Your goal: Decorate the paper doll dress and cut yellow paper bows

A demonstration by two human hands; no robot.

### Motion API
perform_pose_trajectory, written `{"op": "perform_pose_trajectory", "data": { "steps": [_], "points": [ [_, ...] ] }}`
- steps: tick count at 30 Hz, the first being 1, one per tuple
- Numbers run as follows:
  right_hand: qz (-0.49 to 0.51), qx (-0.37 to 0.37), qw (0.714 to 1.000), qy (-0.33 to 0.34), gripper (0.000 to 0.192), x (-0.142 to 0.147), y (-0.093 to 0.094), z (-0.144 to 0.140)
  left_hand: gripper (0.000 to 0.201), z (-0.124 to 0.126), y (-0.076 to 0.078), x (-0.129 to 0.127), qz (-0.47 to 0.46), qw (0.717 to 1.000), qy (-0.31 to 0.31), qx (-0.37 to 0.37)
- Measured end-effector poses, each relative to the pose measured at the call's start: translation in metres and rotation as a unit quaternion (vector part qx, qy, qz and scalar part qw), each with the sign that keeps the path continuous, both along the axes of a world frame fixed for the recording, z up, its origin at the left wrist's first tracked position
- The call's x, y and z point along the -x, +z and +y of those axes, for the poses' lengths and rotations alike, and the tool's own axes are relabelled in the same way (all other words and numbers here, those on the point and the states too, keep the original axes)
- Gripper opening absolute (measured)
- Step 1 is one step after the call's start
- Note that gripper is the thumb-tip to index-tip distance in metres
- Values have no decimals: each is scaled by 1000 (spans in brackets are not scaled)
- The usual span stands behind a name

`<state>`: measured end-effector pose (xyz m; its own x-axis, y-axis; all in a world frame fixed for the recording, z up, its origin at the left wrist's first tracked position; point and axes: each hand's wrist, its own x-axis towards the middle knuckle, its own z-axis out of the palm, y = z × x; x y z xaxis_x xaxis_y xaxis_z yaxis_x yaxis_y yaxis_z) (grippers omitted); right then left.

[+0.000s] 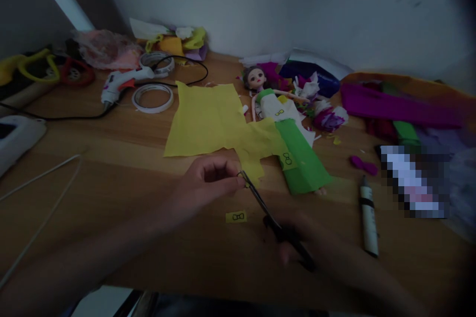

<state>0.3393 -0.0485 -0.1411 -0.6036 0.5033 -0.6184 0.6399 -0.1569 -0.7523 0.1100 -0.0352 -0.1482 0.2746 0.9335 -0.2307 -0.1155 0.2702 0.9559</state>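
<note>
The right hand (297, 242) grips black scissors (273, 223), fingers closed around the handles, blades angled up to the left. At the blade tips the left hand (208, 183) pinches a tiny paper scrap, thumb and fingers pressed together. A small yellow tag (235, 217) lies on the table (111, 183) just below. Beyond them spreads yellow paper (208, 119), then a doll (275, 104) in a green skirt.

The flat yellow paper sheet (208, 119) lies on the wooden table (111, 168), left of the small plastic doll (277, 104). The white glue gun (121, 84) lies behind-left of the sheet; the white marker pen (369, 218) lies right.
</note>
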Motion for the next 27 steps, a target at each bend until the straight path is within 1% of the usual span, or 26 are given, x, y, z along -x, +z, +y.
{"op": "perform_pose_trajectory", "data": {
  "steps": [4,8,14,18,22,27],
  "points": [
    [-2,-1,1000,-6,20,-1,-2,-1,23,0,0,0,8,1000,-4,6],
    [-3,-2,1000,-13,19,1,-1,-1,23,0,0,0,10,1000,2,-4],
    [-23,-26,999,3,15,4,3,0,24,0,2,1,15,1000,-7,-8],
    [-9,-26,1000,2,17,3,3,0,24,0,2,0,0,1000,-7,-12],
    [-5,-28,1000,1,18,4,2,1,23,0,2,-1,5,1000,-1,2],
    [17,-22,1000,-7,27,5,4,0,24,-1,0,-1,-4,1000,-7,7]
  ]
}}
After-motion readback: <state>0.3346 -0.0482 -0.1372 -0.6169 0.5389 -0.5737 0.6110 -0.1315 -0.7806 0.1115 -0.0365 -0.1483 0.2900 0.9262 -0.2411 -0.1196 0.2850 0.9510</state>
